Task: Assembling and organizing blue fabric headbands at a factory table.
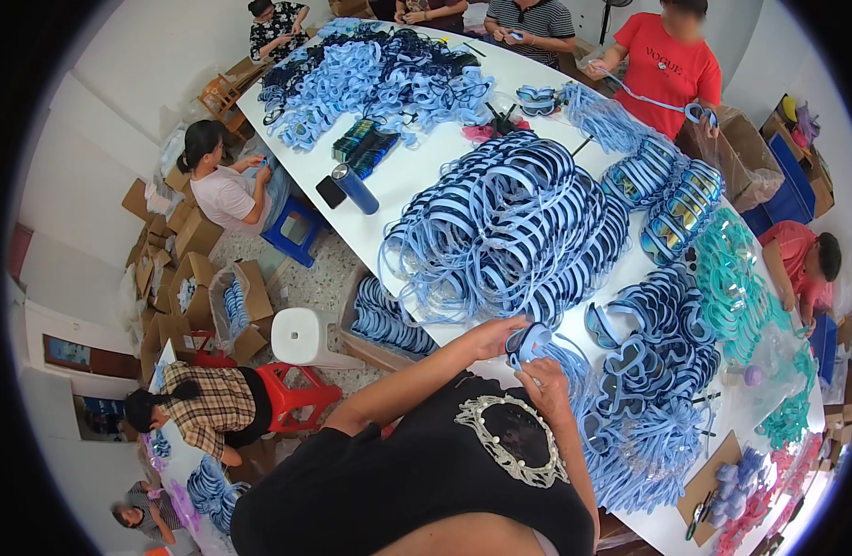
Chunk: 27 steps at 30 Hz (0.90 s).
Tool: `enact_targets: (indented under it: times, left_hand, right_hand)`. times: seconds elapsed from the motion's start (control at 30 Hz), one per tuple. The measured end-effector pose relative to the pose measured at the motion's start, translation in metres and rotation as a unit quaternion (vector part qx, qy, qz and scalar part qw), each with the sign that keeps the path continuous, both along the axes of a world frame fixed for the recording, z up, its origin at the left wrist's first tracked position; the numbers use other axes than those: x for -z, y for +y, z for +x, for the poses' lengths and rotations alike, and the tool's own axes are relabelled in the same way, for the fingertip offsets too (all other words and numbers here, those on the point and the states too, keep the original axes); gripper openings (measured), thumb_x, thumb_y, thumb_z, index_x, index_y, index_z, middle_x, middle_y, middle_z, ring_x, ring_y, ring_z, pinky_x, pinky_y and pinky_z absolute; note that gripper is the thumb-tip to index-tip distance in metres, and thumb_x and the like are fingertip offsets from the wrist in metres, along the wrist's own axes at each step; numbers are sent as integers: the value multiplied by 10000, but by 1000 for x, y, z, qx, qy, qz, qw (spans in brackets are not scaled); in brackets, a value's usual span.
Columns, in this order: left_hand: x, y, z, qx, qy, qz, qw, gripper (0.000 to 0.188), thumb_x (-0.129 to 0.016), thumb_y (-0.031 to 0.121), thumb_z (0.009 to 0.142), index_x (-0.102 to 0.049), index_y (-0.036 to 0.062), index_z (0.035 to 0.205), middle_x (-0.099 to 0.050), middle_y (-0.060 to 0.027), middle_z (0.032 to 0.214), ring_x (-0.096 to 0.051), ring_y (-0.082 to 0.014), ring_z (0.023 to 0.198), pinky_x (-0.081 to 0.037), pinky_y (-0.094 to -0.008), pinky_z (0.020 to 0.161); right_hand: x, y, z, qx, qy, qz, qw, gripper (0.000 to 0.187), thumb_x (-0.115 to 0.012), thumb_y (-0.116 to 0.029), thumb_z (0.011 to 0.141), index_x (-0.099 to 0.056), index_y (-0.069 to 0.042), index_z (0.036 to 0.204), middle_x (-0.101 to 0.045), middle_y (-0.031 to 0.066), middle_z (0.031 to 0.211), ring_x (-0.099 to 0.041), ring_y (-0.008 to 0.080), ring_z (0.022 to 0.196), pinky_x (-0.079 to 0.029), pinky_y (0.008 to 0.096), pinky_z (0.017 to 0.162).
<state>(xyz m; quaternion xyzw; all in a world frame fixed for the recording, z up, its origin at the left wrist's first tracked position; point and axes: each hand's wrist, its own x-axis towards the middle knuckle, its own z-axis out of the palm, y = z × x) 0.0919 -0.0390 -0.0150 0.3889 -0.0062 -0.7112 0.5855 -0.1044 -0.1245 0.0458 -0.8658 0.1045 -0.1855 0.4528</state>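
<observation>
Light-blue swim goggles (528, 342) are held between my two hands in front of my chest, at the table's near edge. My left hand (500, 338) grips one side of the frame, its fingers closed round the rim. Closed at the lower side of the same goggles is my right hand (544, 383), beside the strap; its fingertips are partly hidden. A large stacked pile of blue goggles (509, 222) with loose pale straps lies just beyond my hands. To the right, another heap of blue goggles (643, 343) spreads over the table, straps trailing toward me.
On the white table (426, 120) are a blue bottle (356, 190), a black phone (330, 192), teal goggles (727, 287) and scissors (697, 519). A white stool (305, 334), a red stool (296, 398) and cartons (199, 232) stand at left. Several people work around the tables.
</observation>
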Motion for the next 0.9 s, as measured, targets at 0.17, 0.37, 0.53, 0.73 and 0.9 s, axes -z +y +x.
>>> enact_targets:
  times: [0.17, 0.37, 0.53, 0.73, 0.9]
  left_hand:
    - [-10, -2, 29, -94, 40, -18, 995, 438, -638, 329, 992, -622, 17, 1300, -689, -95, 1159, -681, -200, 978, -563, -340, 888]
    - [-71, 10, 49, -72, -42, -45, 996, 424, -655, 271, 984, -615, 44, 1340, -697, -45, 1155, -665, -143, 986, -534, -320, 928]
    - [-87, 29, 63, -46, -66, -115, 990, 384, -671, 297, 977, -632, 49, 1267, -674, -12, 1160, -630, -104, 1025, -484, -282, 966]
    - [-131, 45, 69, -60, -145, -157, 975, 310, -739, 356, 908, -670, 84, 1039, -599, -65, 1107, -589, -195, 1018, -484, -362, 941]
    - [-187, 70, 122, -113, -173, -247, 947, 260, -725, 394, 910, -646, 146, 903, -526, -8, 872, -537, -178, 886, -416, -422, 1026]
  right_hand:
    - [-13, 3, 8, -41, 4, -1, 999, 147, -741, -121, 843, -744, -36, 963, -684, 109, 804, -624, 301, 762, -468, 385, 759]
    - [-9, 6, 11, -26, 15, 31, 999, 136, -745, -121, 837, -756, -53, 954, -708, 116, 814, -642, 303, 744, -485, 375, 733]
    - [4, 5, 10, 25, 3, 37, 999, 114, -756, -114, 821, -766, -55, 918, -703, 119, 776, -643, 290, 726, -476, 369, 733]
    - [9, -5, 9, 54, -9, 50, 997, 125, -725, -145, 842, -713, -41, 773, -668, 100, 699, -623, 264, 689, -456, 355, 741]
    - [43, -27, -23, 76, 20, 424, 902, 356, -620, -279, 973, -635, -27, 723, -609, 21, 670, -530, 110, 603, -408, 263, 605]
